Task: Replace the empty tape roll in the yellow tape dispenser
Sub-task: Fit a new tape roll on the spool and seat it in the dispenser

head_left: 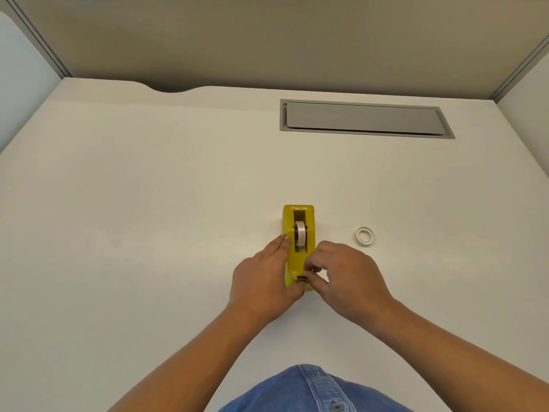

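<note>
The yellow tape dispenser point(298, 242) sits on the tabletop point(148, 218) just below the frame's centre, a tape roll point(300, 237) already seated in its well. The spent core point(364, 236) lies apart at centre right. The left hand point(266, 281) braces the dispenser's side, fingers flat against it. The right hand point(341, 278) pinches something small at the near cutter end, probably the tape's free end; I cannot tell for sure. The threading step seems underway; next, the strip likely needs pressing onto the cutter.
</note>
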### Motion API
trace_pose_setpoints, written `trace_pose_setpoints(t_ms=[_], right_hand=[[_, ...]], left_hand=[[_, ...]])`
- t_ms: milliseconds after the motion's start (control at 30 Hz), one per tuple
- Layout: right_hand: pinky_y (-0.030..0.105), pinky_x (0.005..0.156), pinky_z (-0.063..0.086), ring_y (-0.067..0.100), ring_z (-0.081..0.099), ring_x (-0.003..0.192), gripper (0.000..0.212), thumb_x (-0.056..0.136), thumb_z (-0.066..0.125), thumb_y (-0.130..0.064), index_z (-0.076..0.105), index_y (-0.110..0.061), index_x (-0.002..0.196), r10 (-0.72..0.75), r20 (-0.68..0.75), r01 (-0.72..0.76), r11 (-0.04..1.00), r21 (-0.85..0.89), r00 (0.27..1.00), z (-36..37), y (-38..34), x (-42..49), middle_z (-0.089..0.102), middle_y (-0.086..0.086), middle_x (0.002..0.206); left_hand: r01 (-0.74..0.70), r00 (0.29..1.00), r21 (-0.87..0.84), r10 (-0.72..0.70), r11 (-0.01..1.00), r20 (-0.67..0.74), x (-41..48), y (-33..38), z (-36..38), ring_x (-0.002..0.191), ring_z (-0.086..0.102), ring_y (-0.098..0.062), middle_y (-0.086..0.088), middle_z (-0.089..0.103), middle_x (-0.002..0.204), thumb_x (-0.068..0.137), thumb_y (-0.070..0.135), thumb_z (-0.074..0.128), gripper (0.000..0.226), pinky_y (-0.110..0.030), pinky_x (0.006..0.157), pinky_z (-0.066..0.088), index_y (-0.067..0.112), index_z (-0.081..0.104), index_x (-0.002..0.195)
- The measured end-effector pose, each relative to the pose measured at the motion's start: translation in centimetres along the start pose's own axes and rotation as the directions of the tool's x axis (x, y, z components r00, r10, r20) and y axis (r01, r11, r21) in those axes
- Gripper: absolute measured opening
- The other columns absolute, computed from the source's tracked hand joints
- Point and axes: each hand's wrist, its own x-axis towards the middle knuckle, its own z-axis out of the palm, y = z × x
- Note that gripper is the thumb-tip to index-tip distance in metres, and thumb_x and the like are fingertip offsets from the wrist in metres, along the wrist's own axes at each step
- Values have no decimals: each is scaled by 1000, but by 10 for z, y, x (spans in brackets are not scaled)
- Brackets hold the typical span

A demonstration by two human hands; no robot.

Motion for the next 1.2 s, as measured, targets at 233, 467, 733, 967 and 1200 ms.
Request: trace_pose_setpoints(t_ms=[233, 467, 733, 967, 1200], right_hand=[[21, 55, 43, 11, 58, 71, 8, 88, 66, -32, 72, -27, 86, -16, -1, 16, 1000, -14, 1000, 2, 0, -8, 66, -9, 82], [22, 55, 46, 14, 61, 71, 10, 88, 67, -31, 73, -22, 88, -23, 7, 23, 1000, -16, 1000, 9, -3, -18, 69, -5, 84], [6, 55, 13, 15, 60, 59, 8, 80, 77, -25, 71, -20, 77, -24, -19, 23, 999, -46, 1000, 10, -5, -20, 67, -4, 72], [5, 56, 11, 16, 58, 55, 12, 75, 82, -22, 70, -18, 76, -55, -24, 52, 995, -83, 998, 13, -5, -21, 67, -1, 69], [17, 56, 37, 18, 63, 69, 15, 78, 79, -17, 70, -19, 90, -27, -9, 26, 997, -68, 1000, 15, -1, -22, 69, -1, 84]], left_hand=[[-3, 1000, 15, 3, 1000, 10, 1, -1, 0, 125, 56, -16, 9, 40, 153, 74, 66, 57, 87, -35, 87, 53, 29, 29, 148], [-48, 999, 93, 48, 995, 3, 4, -5, 0, 115, 63, -17, 7, 50, 147, 71, 68, 62, 89, -34, 77, 56, 26, 35, 145], [-47, 999, 80, 45, 996, 25, 2, -7, 2, 121, 59, -18, 7, 43, 152, 75, 62, 65, 90, -35, 83, 55, 25, 28, 148], [-45, 999, 73, 43, 996, 22, 3, -5, 0, 122, 58, -19, 7, 42, 152, 76, 60, 66, 89, -36, 85, 54, 25, 28, 148], [-49, 999, 79, 47, 996, 27, 3, -5, 1, 123, 57, -19, 7, 41, 153, 77, 58, 67, 90, -36, 87, 54, 25, 25, 149]])
